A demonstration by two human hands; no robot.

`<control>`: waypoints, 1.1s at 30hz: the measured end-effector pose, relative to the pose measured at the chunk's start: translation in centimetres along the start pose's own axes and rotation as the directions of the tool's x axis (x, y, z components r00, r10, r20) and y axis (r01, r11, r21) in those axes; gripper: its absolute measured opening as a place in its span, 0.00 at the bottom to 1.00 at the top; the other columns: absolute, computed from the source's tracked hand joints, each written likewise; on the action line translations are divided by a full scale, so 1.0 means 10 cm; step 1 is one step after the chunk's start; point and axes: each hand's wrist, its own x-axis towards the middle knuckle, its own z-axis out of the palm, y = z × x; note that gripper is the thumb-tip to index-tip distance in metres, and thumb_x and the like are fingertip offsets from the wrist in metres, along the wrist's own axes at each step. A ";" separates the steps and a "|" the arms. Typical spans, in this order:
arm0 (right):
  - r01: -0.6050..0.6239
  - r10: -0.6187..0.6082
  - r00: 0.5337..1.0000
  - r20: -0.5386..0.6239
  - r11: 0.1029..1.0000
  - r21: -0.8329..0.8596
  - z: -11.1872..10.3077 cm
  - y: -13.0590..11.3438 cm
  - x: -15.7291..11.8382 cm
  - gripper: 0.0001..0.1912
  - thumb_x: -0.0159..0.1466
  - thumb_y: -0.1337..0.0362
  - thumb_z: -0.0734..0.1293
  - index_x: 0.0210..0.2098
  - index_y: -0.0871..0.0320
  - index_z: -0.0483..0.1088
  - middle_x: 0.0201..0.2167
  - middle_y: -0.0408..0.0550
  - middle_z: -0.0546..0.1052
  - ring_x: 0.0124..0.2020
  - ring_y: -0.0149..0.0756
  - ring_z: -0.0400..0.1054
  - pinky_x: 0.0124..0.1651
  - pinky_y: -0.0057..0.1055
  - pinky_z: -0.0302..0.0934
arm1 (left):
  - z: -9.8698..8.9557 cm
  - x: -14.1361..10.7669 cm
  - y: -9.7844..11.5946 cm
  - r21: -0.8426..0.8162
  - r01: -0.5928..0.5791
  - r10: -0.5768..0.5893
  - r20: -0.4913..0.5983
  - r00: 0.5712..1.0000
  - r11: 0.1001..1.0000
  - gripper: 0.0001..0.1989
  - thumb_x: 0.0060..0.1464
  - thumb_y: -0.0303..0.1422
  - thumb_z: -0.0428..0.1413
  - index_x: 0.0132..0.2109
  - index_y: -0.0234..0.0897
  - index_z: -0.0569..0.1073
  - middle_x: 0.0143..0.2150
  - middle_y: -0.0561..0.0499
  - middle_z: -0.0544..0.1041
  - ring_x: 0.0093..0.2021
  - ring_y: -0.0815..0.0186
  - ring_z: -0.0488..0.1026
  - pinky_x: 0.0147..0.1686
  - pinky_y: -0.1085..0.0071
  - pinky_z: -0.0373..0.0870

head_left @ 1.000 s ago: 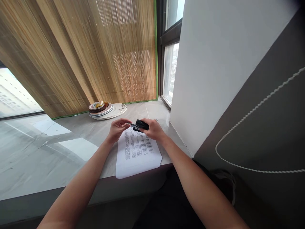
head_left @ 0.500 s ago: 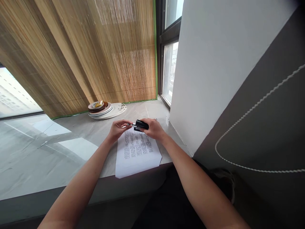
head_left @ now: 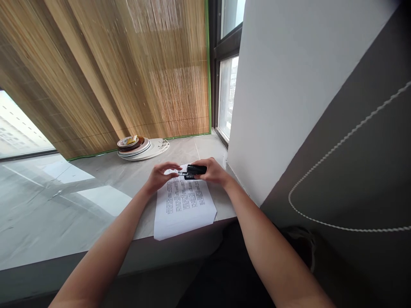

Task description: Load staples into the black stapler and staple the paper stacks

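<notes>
A black stapler [head_left: 196,169] is held above the printed sheets, with my right hand [head_left: 212,171] closed around its body. From the stapler's left end sticks out a metal part [head_left: 183,173]. My left hand [head_left: 160,176] is at that end, fingers stretched out above and thumb below. The thumb tip is at the metal part, and I cannot tell whether it presses on it. Below both hands lie the white sheets of paper [head_left: 184,218] with printed text, their near edge reaching past the ledge's front edge.
A grey stone ledge [head_left: 96,222] runs under the window. Stacked plates [head_left: 133,149] stand at the back, before a bamboo blind [head_left: 144,77]. A white wall [head_left: 266,94] rises on the right, with a hanging bead cord [head_left: 316,173] beside it.
The stapler and my right hand have moved slightly right. My left fingers, closed at the metal part before, have spread apart. The stapler looks more level now.
</notes>
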 end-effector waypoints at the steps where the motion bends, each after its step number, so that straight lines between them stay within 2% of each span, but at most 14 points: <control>1: 0.010 -0.010 1.000 0.020 1.000 -0.001 0.02 -0.03 0.01 0.21 0.56 0.70 0.78 0.49 0.51 0.83 0.44 0.43 0.86 0.45 0.39 0.80 0.51 0.32 0.69 | 0.03 0.00 0.00 -0.021 0.006 -0.006 0.005 1.000 1.000 0.19 0.48 0.37 0.76 0.47 0.40 0.85 0.44 0.42 0.86 0.47 0.53 0.83 0.53 0.55 0.77; 5: 0.040 -0.030 0.996 0.083 0.991 -0.125 0.13 -0.18 0.03 0.23 0.59 0.69 0.77 0.52 0.46 0.82 0.45 0.43 0.85 0.45 0.40 0.79 0.51 0.32 0.67 | 0.10 0.01 -0.03 -0.037 0.013 -0.012 0.023 1.000 0.999 0.19 0.43 0.36 0.77 0.44 0.40 0.84 0.42 0.45 0.84 0.45 0.55 0.81 0.51 0.59 0.75; 10: 0.079 -0.048 0.990 0.130 0.967 -0.243 0.21 -0.29 0.04 0.23 0.56 0.71 0.78 0.50 0.46 0.83 0.40 0.42 0.84 0.41 0.40 0.78 0.46 0.31 0.64 | 0.08 0.00 0.00 0.026 -0.008 0.005 0.100 0.995 1.000 0.20 0.43 0.36 0.77 0.44 0.41 0.84 0.42 0.46 0.84 0.44 0.56 0.78 0.50 0.60 0.73; 12: 0.040 -0.018 0.995 0.102 0.974 -0.224 0.15 -0.27 0.03 0.21 0.58 0.69 0.78 0.50 0.47 0.82 0.41 0.43 0.85 0.42 0.40 0.78 0.47 0.32 0.65 | 0.11 0.02 0.02 0.089 -0.021 0.017 0.040 0.999 0.996 0.19 0.44 0.38 0.76 0.44 0.42 0.84 0.43 0.46 0.84 0.45 0.55 0.77 0.51 0.59 0.72; 13: 0.002 0.009 0.999 0.052 0.978 -0.210 0.09 -0.24 0.02 0.20 0.60 0.66 0.78 0.51 0.47 0.82 0.42 0.43 0.85 0.43 0.41 0.79 0.48 0.32 0.66 | 0.14 0.03 0.02 0.126 -0.016 0.020 -0.026 0.999 0.992 0.17 0.46 0.39 0.75 0.43 0.43 0.85 0.43 0.45 0.84 0.46 0.54 0.77 0.52 0.59 0.71; 15: -0.118 0.091 0.988 -0.129 0.969 -0.219 -0.05 -0.15 0.00 0.18 0.63 0.62 0.76 0.53 0.49 0.80 0.44 0.45 0.85 0.44 0.42 0.79 0.48 0.34 0.68 | 0.22 0.06 0.00 0.204 0.009 0.016 -0.121 0.992 0.979 0.13 0.52 0.40 0.72 0.44 0.44 0.85 0.45 0.44 0.84 0.50 0.50 0.76 0.58 0.55 0.69; 16: -0.200 0.140 0.961 -0.239 0.948 -0.246 -0.13 -0.10 -0.02 0.17 0.64 0.60 0.76 0.53 0.49 0.80 0.44 0.46 0.85 0.44 0.43 0.79 0.49 0.36 0.69 | 0.26 0.06 -0.02 0.241 0.023 0.006 -0.122 0.993 0.970 0.13 0.54 0.40 0.71 0.46 0.44 0.85 0.48 0.43 0.84 0.53 0.48 0.75 0.62 0.53 0.66; 18: -0.376 0.224 0.880 -0.420 0.868 -0.325 -0.27 0.01 -0.04 0.18 0.63 0.62 0.76 0.52 0.49 0.81 0.43 0.48 0.85 0.45 0.47 0.79 0.49 0.38 0.70 | 0.32 0.06 -0.10 0.298 0.047 -0.034 -0.050 0.998 0.953 0.19 0.52 0.40 0.71 0.51 0.44 0.84 0.56 0.41 0.82 0.61 0.43 0.72 0.69 0.49 0.58; 20: -0.487 0.285 0.833 -0.474 0.784 -0.384 -0.35 0.11 -0.07 0.19 0.60 0.65 0.76 0.52 0.49 0.82 0.42 0.50 0.85 0.45 0.50 0.79 0.48 0.40 0.70 | 0.34 0.04 -0.18 0.337 0.079 -0.093 0.028 0.995 0.938 0.25 0.50 0.40 0.72 0.55 0.45 0.83 0.62 0.40 0.79 0.67 0.39 0.69 0.72 0.44 0.51; 23: -0.505 0.347 0.850 -0.396 0.749 -0.429 -0.34 0.19 -0.09 0.22 0.58 0.69 0.75 0.52 0.48 0.82 0.44 0.50 0.85 0.45 0.51 0.79 0.46 0.40 0.71 | 0.31 0.00 -0.25 0.388 0.095 -0.150 0.113 0.982 0.917 0.25 0.50 0.37 0.69 0.56 0.48 0.82 0.65 0.41 0.77 0.69 0.36 0.66 0.72 0.40 0.47; 28: -0.445 0.377 0.894 -0.241 0.804 -0.395 -0.20 0.22 -0.08 0.22 0.57 0.71 0.74 0.50 0.49 0.83 0.43 0.49 0.86 0.45 0.49 0.79 0.47 0.37 0.70 | 0.29 -0.03 -0.17 0.461 -0.025 -0.078 0.204 0.976 0.887 0.23 0.50 0.35 0.67 0.55 0.49 0.83 0.64 0.43 0.77 0.67 0.38 0.68 0.70 0.45 0.54; 30: -0.438 0.381 0.898 -0.222 0.825 -0.356 -0.16 0.23 -0.06 0.22 0.58 0.71 0.74 0.51 0.50 0.83 0.43 0.48 0.85 0.45 0.47 0.79 0.48 0.36 0.70 | 0.30 -0.04 -0.10 0.522 -0.078 -0.069 0.256 0.964 0.849 0.25 0.53 0.37 0.66 0.59 0.52 0.81 0.65 0.43 0.75 0.66 0.39 0.67 0.68 0.44 0.56; 33: -0.430 0.373 0.902 -0.219 0.826 -0.365 -0.14 0.25 -0.03 0.23 0.59 0.72 0.73 0.52 0.50 0.82 0.45 0.48 0.85 0.46 0.46 0.79 0.50 0.36 0.71 | 0.31 -0.04 0.02 0.629 -0.139 -0.120 0.351 0.928 0.765 0.29 0.60 0.40 0.61 0.68 0.56 0.74 0.67 0.43 0.72 0.67 0.42 0.66 0.66 0.43 0.58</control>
